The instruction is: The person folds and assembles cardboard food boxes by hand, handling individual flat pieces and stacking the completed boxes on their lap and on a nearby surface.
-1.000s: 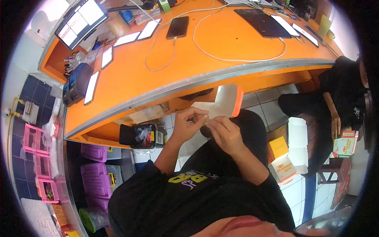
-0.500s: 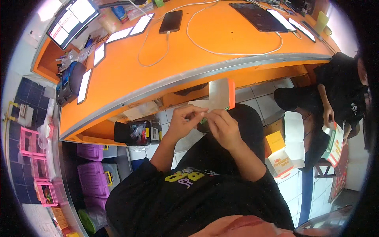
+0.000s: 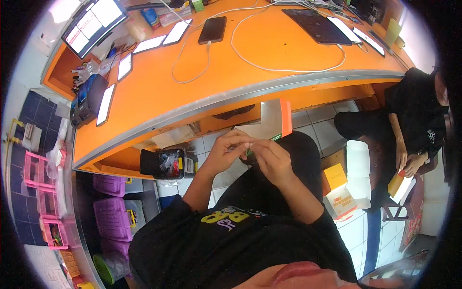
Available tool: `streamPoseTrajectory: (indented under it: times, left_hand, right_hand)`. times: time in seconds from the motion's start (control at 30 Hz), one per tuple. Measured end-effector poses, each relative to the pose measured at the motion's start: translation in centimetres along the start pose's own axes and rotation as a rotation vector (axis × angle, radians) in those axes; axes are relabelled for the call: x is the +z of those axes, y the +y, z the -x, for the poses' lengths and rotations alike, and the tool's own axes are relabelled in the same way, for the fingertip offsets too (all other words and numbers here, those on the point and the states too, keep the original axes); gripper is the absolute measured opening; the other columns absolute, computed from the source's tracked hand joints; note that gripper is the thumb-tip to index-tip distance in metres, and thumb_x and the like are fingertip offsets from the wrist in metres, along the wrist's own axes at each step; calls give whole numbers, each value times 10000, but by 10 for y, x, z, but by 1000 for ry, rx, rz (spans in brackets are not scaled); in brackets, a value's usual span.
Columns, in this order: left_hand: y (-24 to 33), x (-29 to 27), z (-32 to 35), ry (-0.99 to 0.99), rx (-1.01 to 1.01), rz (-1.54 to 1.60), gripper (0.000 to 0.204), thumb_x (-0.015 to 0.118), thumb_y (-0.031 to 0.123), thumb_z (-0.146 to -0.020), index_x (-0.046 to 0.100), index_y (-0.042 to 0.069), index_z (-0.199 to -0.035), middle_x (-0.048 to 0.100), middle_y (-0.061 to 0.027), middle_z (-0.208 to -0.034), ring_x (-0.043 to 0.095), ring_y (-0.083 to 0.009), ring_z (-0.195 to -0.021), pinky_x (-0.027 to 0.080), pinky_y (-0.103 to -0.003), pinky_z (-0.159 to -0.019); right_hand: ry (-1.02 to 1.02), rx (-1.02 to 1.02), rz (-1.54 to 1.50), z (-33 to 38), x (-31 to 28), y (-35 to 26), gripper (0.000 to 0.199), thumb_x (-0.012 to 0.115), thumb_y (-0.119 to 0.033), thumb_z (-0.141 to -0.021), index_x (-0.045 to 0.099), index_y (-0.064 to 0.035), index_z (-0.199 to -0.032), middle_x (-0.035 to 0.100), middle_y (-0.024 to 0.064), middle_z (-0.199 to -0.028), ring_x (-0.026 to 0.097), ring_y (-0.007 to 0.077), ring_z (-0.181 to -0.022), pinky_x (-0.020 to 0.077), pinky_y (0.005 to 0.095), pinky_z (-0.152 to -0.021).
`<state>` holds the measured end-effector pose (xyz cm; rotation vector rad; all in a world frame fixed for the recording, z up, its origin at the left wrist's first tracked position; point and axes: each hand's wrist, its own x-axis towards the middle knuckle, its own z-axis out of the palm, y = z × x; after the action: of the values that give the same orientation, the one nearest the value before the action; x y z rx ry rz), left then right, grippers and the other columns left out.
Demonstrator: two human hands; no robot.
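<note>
A partly folded cardboard food box [image 3: 271, 118], white inside with an orange outer edge and a bit of green, stands open just beyond my hands. My left hand [image 3: 229, 153] and my right hand [image 3: 273, 163] meet at its near side, above my lap, fingers closed in a pinch. Their fingertips nearly touch on the box's near edge, where a small green part shows between them. The rest of the near side is hidden behind my fingers.
The orange counter [image 3: 159, 96] holds phones, a tablet [image 3: 315, 26] and cables. Below it sits a black bin [image 3: 163, 163]. To my right are an open white-and-yellow box [image 3: 340, 197] and a seated co-worker [image 3: 409, 108] handling another box [image 3: 400, 187]. Purple crates [image 3: 113, 219] stand at left.
My hands stay pinched at the box, which shifts slightly right in the picture. The co-worker's hands come together, and the box there is turned, now showing a yellow side.
</note>
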<state>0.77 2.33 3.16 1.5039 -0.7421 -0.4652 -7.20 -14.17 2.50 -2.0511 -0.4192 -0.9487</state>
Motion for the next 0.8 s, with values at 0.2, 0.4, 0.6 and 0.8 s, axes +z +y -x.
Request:
streamPoseTrajectory:
  times: [0.2, 0.4, 0.6, 0.8]
  left_hand:
    - [0, 1, -1, 9, -18, 19, 192, 557, 53, -931, 676, -17, -1064, 565, -65, -936, 594, -113, -731, 493, -221, -627]
    - [5, 4, -5, 9, 20, -35, 182, 567, 52, -924, 678, -19, -1050, 565, -55, -927, 586, -109, -718, 474, -229, -639]
    - [1, -4, -2, -46, -23, -33, 167, 593, 52, -903, 686, -6, -1029, 558, -42, -904, 566, -104, -700, 460, -226, -631]
    - [12, 0, -1, -2, 154, -330, 123, 675, 82, -821, 730, 45, -925, 524, -26, -838, 529, -113, -665, 445, -224, -618]
  right_hand:
    - [-7, -48, 33, -3, -1, -1, 186, 647, 70, -714, 644, 33, -896, 640, 141, -933, 656, 279, -815, 544, 338, -704]
    - [-3, 42, 62, 0, -3, 2, 165, 643, 58, -736, 641, 36, -899, 625, 133, -912, 652, 274, -793, 543, 331, -678]
    - [-45, 77, -33, 0, -6, -5, 185, 659, 43, -771, 635, 1, -950, 566, 106, -923, 649, 246, -762, 542, 319, -648]
    - [-114, 283, -258, -9, -11, -6, 411, 663, 60, -785, 553, -41, -1168, 563, 104, -909, 653, 192, -766, 538, 294, -637]
